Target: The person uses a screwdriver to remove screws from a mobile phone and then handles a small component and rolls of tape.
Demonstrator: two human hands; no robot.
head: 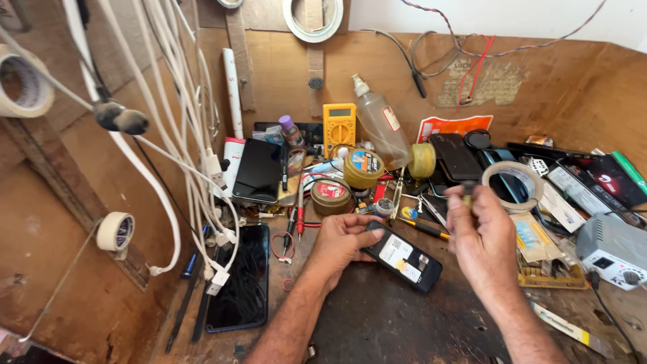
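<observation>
My left hand (340, 244) rests on the dark bench top and grips the near end of a small black phone (403, 257) lying back-up with its cover off, white and yellow labels showing. My right hand (480, 239) is raised a little to the right of the phone, fingers pinched around a small dark tool or part (466, 194) whose tip points up. A clear tape roll (515, 183) stands just behind that hand.
A black smartphone (241, 280) lies at the left under hanging white cables (176, 145). Behind are a yellow multimeter (339, 125), a plastic bottle (381, 123), round tins (331, 196), another phone (257, 171), tweezers and screwdrivers. A grey box (612, 248) sits at right.
</observation>
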